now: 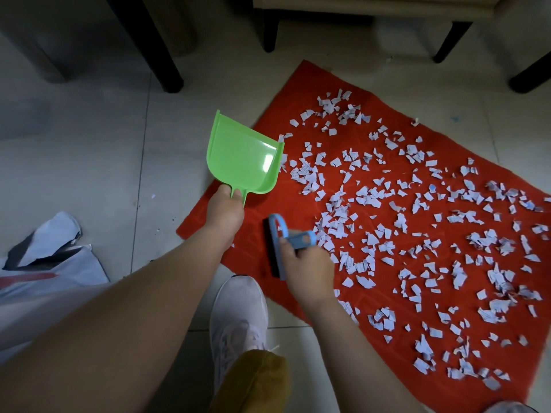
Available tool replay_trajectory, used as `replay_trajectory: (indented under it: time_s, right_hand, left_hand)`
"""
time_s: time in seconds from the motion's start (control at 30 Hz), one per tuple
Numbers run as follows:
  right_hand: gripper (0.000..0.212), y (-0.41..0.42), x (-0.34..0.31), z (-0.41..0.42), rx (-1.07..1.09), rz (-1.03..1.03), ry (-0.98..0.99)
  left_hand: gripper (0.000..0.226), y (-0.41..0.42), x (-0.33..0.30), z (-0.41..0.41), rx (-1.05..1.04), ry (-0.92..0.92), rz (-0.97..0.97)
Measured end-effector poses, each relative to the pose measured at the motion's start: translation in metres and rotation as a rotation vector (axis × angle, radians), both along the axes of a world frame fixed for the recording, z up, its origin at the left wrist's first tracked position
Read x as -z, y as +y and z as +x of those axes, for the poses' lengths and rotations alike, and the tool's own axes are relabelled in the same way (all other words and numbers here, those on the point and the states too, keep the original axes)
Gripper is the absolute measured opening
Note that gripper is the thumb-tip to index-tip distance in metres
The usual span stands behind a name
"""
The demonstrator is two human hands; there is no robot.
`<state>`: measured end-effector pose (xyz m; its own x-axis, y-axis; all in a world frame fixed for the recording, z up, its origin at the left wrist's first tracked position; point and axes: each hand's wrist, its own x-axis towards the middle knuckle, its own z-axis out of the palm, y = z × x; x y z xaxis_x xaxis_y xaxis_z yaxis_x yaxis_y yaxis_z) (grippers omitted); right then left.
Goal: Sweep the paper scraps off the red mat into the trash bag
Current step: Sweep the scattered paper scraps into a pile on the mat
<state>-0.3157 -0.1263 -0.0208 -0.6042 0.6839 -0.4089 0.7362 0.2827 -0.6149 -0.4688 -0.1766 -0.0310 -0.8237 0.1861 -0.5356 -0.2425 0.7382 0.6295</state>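
Observation:
A red mat (322, 84) lies on the tiled floor, strewn with several white paper scraps (417, 234). My left hand (223, 213) grips the handle of a green dustpan (241, 156), which is held at the mat's left edge with nothing in it. My right hand (304, 263) holds a small blue hand brush (278, 245) over the near-left part of the mat, its dark bristles pointing left. The white trash bag (44, 263) lies crumpled on the floor at the far left.
Black furniture legs (155, 46) stand behind the mat, with more legs (450, 40) at the back right. My white shoe (238, 317) rests on the floor just at the mat's near edge. Pale tiles stretch between bag and mat.

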Motion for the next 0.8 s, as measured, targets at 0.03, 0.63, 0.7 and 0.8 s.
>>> replay_trajectory:
  time_s: [0.03,0.63,0.7,0.8]
  right_hand:
    - [0.03,-0.001,0.003,0.002,-0.061,-0.001,-0.042]
    - [0.044,0.029,0.009,0.002,0.012,-0.003,-0.14]
    - [0.038,0.042,0.007,0.007,0.125,0.157,-0.139]
    - [0.032,0.051,-0.003,0.008,0.278,0.233,0.021]
  left_hand:
    - [0.022,0.001,0.0,0.001,0.004,-0.004,0.004]
    - [0.027,0.006,0.014,0.005,-0.028,-0.019,0.075]
    - [0.027,0.002,0.015,0.003,-0.031,-0.018,0.063]
    - [0.028,-0.001,0.019,-0.001,-0.062,-0.027,0.054]
